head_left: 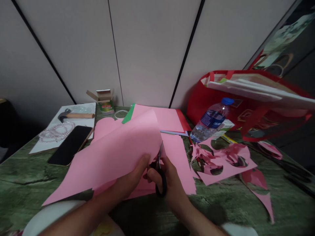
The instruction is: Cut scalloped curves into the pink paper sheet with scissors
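Observation:
A large sheet of pink paper is lifted and curved in front of me. My left hand pinches its lower right edge, thumb on top. My right hand is closed around black-handled scissors, fingers through the loops. The scissor blades point up and away, at the right edge of the raised sheet, close to my left thumb. Under it lies a stack of pink paper on the table. Part of my left fingers is hidden behind the paper and scissors.
Pink paper scraps lie at right, near a water bottle and a red bag. A phone, a hammer, a beaded string and a small open box are at left. A wall stands behind.

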`<state>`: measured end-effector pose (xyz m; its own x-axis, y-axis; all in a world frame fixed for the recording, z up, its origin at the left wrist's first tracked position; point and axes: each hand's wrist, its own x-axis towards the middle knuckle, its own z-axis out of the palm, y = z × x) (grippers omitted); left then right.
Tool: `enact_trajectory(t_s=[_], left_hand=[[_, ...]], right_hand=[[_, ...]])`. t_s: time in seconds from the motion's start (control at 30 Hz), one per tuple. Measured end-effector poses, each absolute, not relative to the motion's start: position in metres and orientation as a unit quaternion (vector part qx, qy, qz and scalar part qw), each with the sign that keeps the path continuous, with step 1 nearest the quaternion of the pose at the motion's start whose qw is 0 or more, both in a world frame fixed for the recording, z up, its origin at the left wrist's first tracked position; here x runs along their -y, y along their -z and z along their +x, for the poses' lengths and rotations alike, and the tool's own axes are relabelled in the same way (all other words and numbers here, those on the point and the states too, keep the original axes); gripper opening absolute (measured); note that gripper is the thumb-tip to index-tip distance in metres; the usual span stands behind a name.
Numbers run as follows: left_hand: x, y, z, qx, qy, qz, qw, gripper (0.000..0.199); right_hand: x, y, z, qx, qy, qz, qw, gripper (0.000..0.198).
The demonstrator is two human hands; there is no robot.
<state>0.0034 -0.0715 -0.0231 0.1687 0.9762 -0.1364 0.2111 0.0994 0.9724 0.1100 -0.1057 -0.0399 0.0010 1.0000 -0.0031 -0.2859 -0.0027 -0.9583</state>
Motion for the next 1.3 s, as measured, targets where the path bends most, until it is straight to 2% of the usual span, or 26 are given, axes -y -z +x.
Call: enact_trajectory(t_s=[0.17, 0.3, 0.5, 0.9, 1.07, 1.3], left_hand=[[0.073, 0.018, 0.004, -0.513, -0.381, 0.52, 0.567, 0.029], [0.073, 0.019, 0.003, -0.53, -0.372, 0.503, 0.572, 0.027], [0.07, 0.028, -0.002, -0.556, -0.331, 0.5, 0.575, 0.032], [0.07, 0.03, -0.003, -0.537, -0.326, 0.532, 0.567, 0.032], [0.071, 0.025, -0.002, -0.513, -0.317, 0.559, 0.569, 0.04], [0.071, 0.025, -0.001, -0.508, -0.331, 0.568, 0.557, 0.042]], right_hand=[[0.104, 0.039, 0.113, 0.415, -0.568, -0.409, 0.581, 0.042], [0.103, 0.038, 0.114, 0.415, -0.577, -0.398, 0.58, 0.042], [0.103, 0.036, 0.114, 0.426, -0.569, -0.408, 0.573, 0.037], [0.102, 0.039, 0.114, 0.444, -0.547, -0.424, 0.57, 0.031], [0.102, 0.037, 0.114, 0.447, -0.536, -0.432, 0.571, 0.029], [0.102, 0.035, 0.115, 0.449, -0.533, -0.443, 0.564, 0.027]])
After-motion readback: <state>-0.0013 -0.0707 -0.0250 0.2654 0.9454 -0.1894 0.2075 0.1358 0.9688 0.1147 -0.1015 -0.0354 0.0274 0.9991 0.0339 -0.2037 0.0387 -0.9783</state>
